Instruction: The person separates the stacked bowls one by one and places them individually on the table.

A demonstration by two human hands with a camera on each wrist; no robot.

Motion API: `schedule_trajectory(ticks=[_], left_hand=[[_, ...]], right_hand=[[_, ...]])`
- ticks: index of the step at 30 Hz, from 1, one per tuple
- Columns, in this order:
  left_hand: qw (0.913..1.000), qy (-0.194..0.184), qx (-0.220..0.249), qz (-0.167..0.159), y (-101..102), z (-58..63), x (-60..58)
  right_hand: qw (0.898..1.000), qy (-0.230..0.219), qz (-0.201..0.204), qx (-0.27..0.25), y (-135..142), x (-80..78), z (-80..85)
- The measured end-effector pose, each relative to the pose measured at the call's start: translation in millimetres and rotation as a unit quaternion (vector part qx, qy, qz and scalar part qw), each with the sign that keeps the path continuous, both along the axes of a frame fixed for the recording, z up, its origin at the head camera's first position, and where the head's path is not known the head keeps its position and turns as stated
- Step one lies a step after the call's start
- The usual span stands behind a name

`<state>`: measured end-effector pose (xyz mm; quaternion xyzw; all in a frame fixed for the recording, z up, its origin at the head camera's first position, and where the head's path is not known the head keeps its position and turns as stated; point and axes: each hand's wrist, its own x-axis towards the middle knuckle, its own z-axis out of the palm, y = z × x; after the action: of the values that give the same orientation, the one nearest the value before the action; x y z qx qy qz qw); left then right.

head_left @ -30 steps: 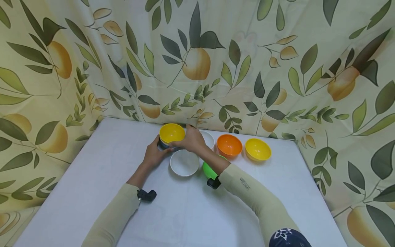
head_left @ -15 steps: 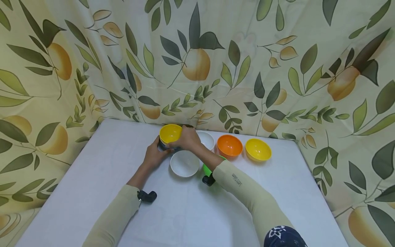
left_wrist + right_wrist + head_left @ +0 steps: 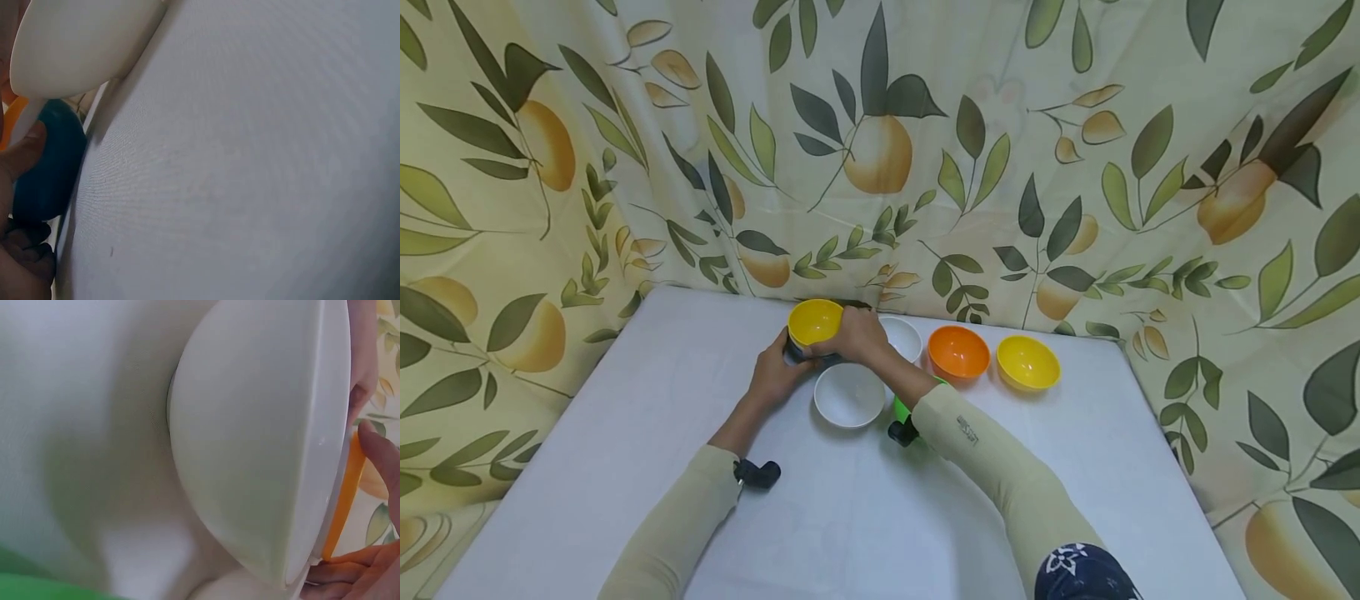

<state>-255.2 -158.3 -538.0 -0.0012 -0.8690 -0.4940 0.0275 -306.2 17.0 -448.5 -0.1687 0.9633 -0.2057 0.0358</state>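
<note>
The top yellow bowl (image 3: pixel 811 322) sits at the back of the table (image 3: pixel 820 517), left of centre, its mouth facing up; being round, it shows no long axis. Beneath it, seen from the left wrist, come a white layer (image 3: pixel 28 119) and a blue bowl (image 3: pixel 53 162), the whole group standing close to the back edge, where the patterned cloth (image 3: pixel 880 158) hangs.

To the left of it, the white tabletop runs on to the side edge. On the other side things are tighter: the front white bowl (image 3: pixel 849 397) is just beside, the rear white bowl (image 3: pixel 904 335) is partly behind the right hand (image 3: pixel 859 335), and an orange bowl (image 3: pixel 958 353) and a second yellow bowl (image 3: pixel 1028 363) extend the row. A green bowl (image 3: pixel 902 410) peeks out under the right forearm.

The left hand (image 3: pixel 772 372) is curled around the blue bowl, thumb against its near side. The right hand grips the top yellow bowl at its right side, thumb and fingers at the rim.
</note>
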Motion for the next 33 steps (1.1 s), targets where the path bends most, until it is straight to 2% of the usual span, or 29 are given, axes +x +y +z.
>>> schedule_trajectory(ticks=[6,20,33], left_hand=[[1.0000,-0.009,-0.004,-0.001,-0.5,1.0,-1.5],[0.9995,-0.004,-0.024,0.018,0.1,3.6,-2.1],[0.9995,-0.012,-0.023,0.017,-2.8,4.3,-4.6]], right_hand=[[1.000,-0.020,-0.014,-0.002,-0.5,-1.3,-0.3],[1.000,-0.002,0.001,-0.019,-1.1,-1.4,-5.4],[1.000,0.006,-0.019,0.016,-4.2,-3.1,-9.2]])
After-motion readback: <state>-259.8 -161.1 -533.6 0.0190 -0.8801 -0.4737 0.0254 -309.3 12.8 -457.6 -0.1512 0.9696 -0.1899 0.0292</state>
